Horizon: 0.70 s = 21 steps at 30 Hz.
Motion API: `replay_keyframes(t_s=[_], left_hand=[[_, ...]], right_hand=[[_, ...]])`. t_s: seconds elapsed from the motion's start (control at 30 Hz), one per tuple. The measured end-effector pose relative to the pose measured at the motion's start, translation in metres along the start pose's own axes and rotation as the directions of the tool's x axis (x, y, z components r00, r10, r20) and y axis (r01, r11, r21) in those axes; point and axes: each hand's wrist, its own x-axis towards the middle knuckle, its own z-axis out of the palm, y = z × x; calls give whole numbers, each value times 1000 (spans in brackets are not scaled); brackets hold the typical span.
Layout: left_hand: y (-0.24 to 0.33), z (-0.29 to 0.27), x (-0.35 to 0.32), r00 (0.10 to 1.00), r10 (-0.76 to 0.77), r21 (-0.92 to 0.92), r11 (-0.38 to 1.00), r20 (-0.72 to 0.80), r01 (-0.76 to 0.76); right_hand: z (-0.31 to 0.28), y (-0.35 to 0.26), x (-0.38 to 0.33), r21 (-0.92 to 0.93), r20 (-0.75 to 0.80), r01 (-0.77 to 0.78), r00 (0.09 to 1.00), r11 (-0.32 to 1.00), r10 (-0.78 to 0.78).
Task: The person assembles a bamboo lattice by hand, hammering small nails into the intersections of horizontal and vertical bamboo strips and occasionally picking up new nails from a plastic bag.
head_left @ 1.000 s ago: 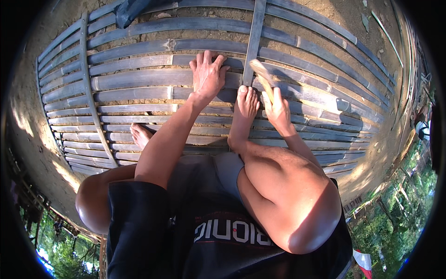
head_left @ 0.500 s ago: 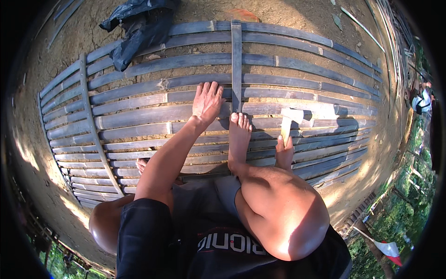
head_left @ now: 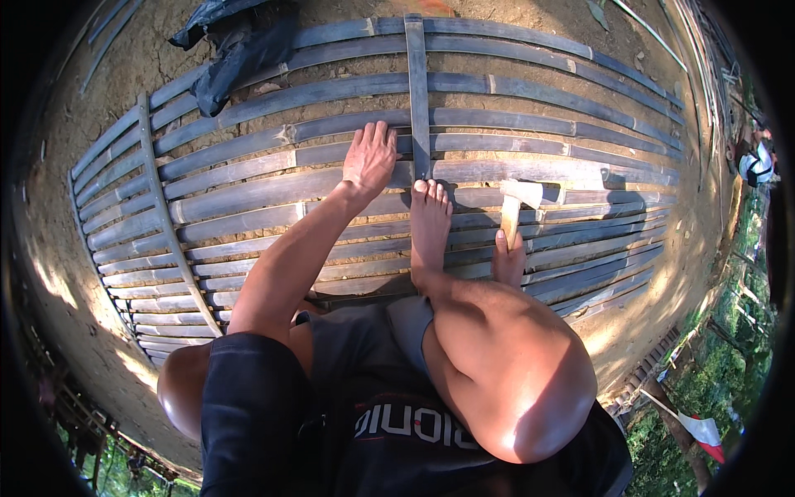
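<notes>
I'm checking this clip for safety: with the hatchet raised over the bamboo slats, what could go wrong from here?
1. The hatchet in the right hand sits close beside the bare foot; a glancing blow could strike the toes.
2. The left hand lies flat on the bamboo slats near the cross strip, possibly within the swing's path.
3. The slats are curved and gapped, so the blade might slip off.

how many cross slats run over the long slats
2: one cross slat near the middle, beside the left hand, and one curved cross slat at the left end. More may be hidden under the body.
</notes>
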Motion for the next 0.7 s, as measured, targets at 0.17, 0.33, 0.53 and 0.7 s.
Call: replay_keyframes(t_s=[0.17, 0.33, 0.53, 0.7], left_hand=[[2, -5, -5, 996, -54, -106, 993, -66, 46], [-3, -11, -10, 987, -94, -273, 960, -133, 55], [-20, -23, 2, 956, -134, -376, 926, -259, 28], [-53, -46, 39, 899, -226, -353, 932, -374, 88]], right_hand=[[3, 2, 13, 5, -12, 3, 1000, 1000, -3], [22, 12, 70, 27, -86, 42, 996, 999, -39], [68, 40, 232, 44, -232, 19, 973, 999, -8], [55, 90, 202, -141, -313, -144, 945, 979, 94]])
